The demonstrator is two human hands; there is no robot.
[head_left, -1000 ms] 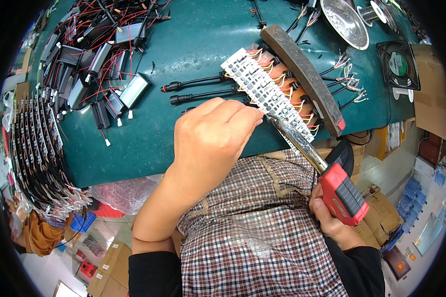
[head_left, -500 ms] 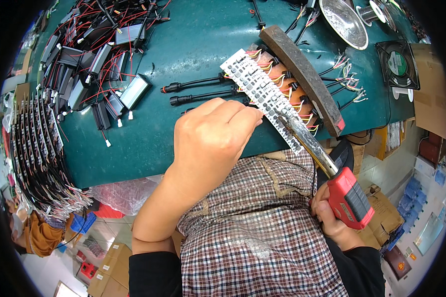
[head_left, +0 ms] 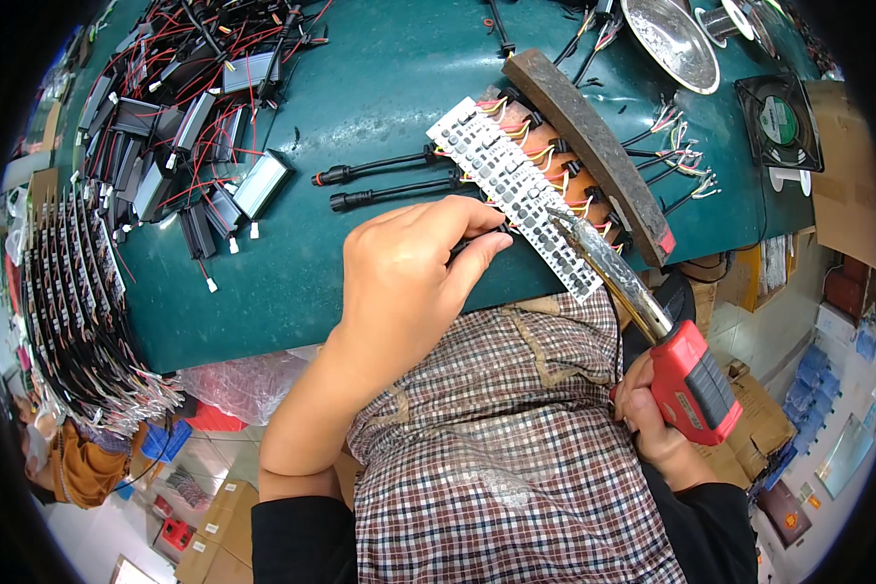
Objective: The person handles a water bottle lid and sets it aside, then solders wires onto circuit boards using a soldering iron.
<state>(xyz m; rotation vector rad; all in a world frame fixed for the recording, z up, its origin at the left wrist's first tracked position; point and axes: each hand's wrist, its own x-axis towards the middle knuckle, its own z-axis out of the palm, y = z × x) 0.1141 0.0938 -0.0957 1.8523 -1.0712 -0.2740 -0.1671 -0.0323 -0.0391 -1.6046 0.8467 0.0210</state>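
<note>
My right hand [head_left: 649, 414] grips the soldering iron [head_left: 696, 383] by its red and black handle. The iron's metal shaft slants up to the left, and its tip is over the white circuit board strip [head_left: 516, 190], near the strip's lower half. My left hand [head_left: 414, 258] is closed, thumb and forefinger around a black cable [head_left: 476, 236] at the strip's left edge; most of that cable is hidden by the hand. Two more black cables [head_left: 394, 193] with connector ends reach left from the strip. Short coloured wires [head_left: 566, 175] stand along its right edge.
A heavy dark metal bar [head_left: 594, 156] lies right of the strip, with stripped cable ends [head_left: 686, 156] beyond it. Grey metal boxes with red wires [head_left: 180, 127] pile up at the left. A metal dish [head_left: 672, 44], a solder spool [head_left: 725, 24] and a fan [head_left: 779, 125] are at the right.
My left thumb has come lower and apart from the forefinger, baring the black cable between them. The iron's handle has shifted slightly right; its tip stays over the strip.
</note>
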